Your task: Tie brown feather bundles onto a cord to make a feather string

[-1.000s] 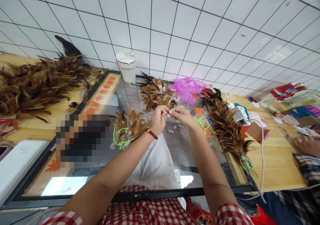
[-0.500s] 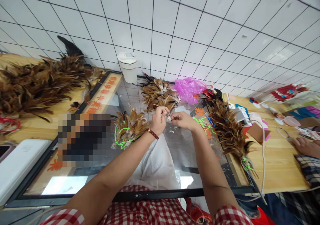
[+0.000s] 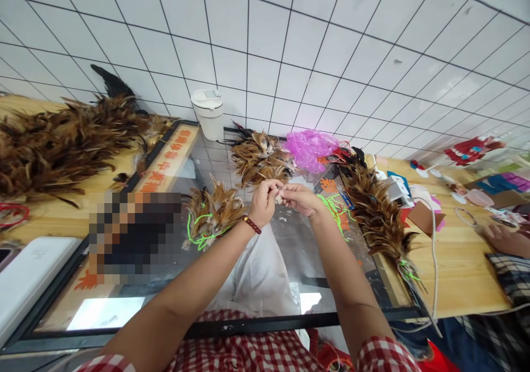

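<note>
Over the middle of the glass tabletop [image 3: 306, 261], my left hand [image 3: 263, 202] and my right hand [image 3: 301, 197] meet, fingertips together. A small whitish tuft [image 3: 279, 200] shows between them; its exact kind is too small to tell. Both hands are closed in a pinch on it. To the left of my left hand lies a bunch of brown feathers [image 3: 219, 206] with bright green cord [image 3: 191, 231]. Just beyond my hands sits another brown feather bunch [image 3: 260, 159]. More green cords [image 3: 334, 209] lie right of my right hand.
A white lidded cup [image 3: 208, 115] stands by the tiled wall, near a pink plastic bag [image 3: 311, 147]. Large feather heaps lie left [image 3: 53, 151] and right [image 3: 375, 209]. A white cable [image 3: 434, 250] hangs at right, near another person's hand [image 3: 503, 238].
My right hand has moved left, and its fingers now meet those of my left hand at the whitish tuft. The whole view has shifted slightly.
</note>
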Action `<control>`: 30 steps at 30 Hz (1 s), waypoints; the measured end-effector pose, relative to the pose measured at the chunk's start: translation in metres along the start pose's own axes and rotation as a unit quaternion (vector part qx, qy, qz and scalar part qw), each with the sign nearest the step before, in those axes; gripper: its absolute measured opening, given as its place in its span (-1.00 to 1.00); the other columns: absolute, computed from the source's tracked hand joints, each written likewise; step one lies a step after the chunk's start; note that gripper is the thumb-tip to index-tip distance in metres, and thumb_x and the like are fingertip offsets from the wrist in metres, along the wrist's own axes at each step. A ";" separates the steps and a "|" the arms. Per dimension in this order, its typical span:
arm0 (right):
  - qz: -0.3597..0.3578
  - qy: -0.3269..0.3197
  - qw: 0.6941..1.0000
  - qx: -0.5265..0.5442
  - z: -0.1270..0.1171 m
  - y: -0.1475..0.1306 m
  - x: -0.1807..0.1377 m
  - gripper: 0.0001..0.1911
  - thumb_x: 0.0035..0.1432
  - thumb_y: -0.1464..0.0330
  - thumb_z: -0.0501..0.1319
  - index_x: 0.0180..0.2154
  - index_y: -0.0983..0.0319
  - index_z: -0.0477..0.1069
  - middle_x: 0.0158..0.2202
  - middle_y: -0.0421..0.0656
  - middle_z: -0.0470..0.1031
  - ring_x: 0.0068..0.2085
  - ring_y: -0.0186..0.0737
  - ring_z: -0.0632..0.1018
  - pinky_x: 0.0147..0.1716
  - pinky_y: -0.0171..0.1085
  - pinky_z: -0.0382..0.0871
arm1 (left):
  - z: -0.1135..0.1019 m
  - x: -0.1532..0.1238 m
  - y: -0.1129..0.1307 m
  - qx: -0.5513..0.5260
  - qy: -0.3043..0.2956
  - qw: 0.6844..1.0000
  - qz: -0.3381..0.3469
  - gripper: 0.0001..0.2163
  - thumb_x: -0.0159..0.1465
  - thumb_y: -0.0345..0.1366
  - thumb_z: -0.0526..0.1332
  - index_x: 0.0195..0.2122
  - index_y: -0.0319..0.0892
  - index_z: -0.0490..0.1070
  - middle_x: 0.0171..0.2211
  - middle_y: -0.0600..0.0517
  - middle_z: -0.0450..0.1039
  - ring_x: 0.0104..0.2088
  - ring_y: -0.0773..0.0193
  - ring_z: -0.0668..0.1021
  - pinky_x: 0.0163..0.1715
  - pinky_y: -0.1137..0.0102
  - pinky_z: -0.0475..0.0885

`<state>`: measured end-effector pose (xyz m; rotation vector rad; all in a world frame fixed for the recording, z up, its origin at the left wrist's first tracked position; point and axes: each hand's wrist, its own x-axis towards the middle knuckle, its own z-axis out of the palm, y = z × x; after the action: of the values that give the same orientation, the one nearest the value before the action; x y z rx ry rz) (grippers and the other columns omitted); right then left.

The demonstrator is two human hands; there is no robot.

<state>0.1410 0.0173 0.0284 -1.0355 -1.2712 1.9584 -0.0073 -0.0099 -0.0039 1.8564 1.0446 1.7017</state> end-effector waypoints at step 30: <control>-0.221 0.195 0.895 -0.336 -0.001 -0.013 -0.003 -0.77 -0.01 0.20 0.21 -0.43 0.24 0.33 -0.52 -0.27 0.30 -0.49 -0.39 0.28 -0.43 -0.35 0.19 | 0.009 -0.004 -0.010 0.131 -0.125 0.978 -0.105 -0.78 0.16 -0.27 0.14 -0.61 -0.16 0.36 -0.67 0.07 0.28 -0.61 0.34 0.31 -0.56 0.42 0.15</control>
<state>0.1440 0.0202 0.0414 -1.2299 -1.7886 0.9099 -0.0012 -0.0046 -0.0155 1.9742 1.3523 1.2223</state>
